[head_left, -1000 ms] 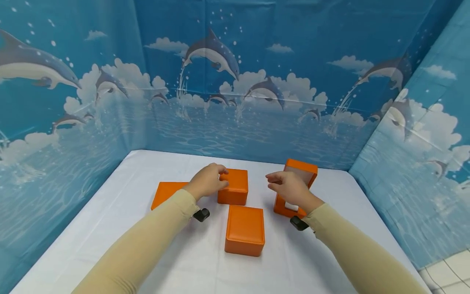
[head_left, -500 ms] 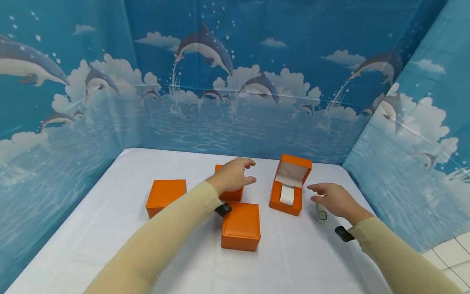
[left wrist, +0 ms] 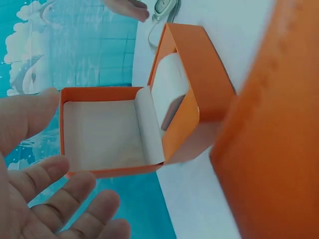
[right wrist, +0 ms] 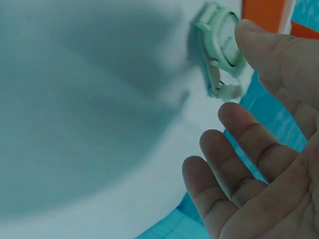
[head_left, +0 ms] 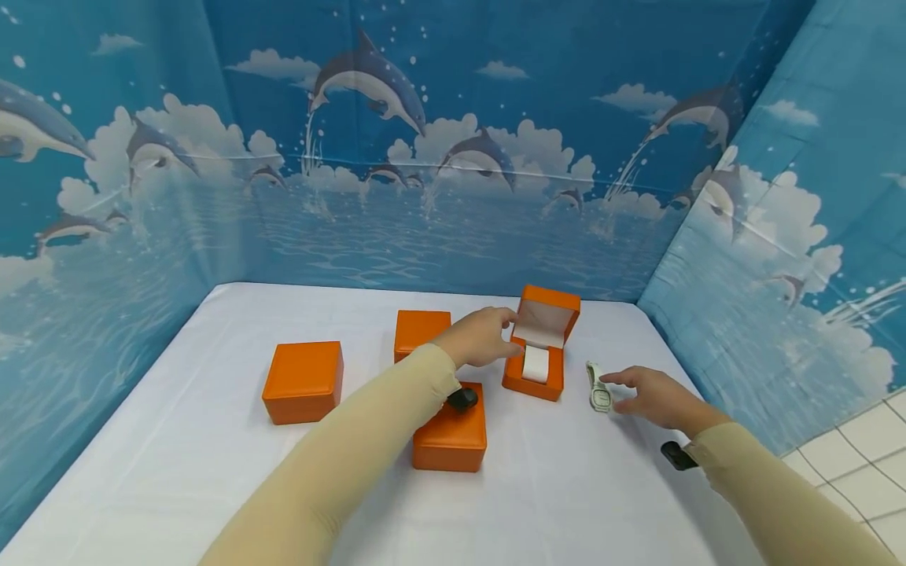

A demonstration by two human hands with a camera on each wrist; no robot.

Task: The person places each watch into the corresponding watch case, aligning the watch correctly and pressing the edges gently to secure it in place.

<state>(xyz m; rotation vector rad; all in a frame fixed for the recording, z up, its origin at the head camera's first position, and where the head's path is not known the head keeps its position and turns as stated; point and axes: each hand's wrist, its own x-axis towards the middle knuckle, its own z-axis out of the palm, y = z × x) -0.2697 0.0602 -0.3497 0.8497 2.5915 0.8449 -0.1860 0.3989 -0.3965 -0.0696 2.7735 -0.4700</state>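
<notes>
An orange watch box (head_left: 534, 387) stands with its lid raised at the back right, a white cushion (head_left: 535, 364) inside it. My left hand (head_left: 481, 336) is at the box's left side, fingers spread and holding nothing; in the left wrist view the fingers lie near the raised lid (left wrist: 102, 132), and I cannot tell whether they touch it. A pale green wristwatch (head_left: 599, 391) lies on the table right of the box. Beside it is my right hand (head_left: 654, 399), thumb and fingers apart around the near side of the watch (right wrist: 227, 42), gripping nothing.
Closed orange boxes stand to the left: one far left (head_left: 303, 383), one at the back (head_left: 418, 326), and one in front (head_left: 451, 440), partly under my left forearm. A white cloth covers the table (head_left: 177, 456). A dolphin-print curtain (head_left: 396, 244) surrounds it.
My left hand has moved right, from the back closed box to the raised-lid box. My right hand has moved right, away from that box to the watch, which has come into sight.
</notes>
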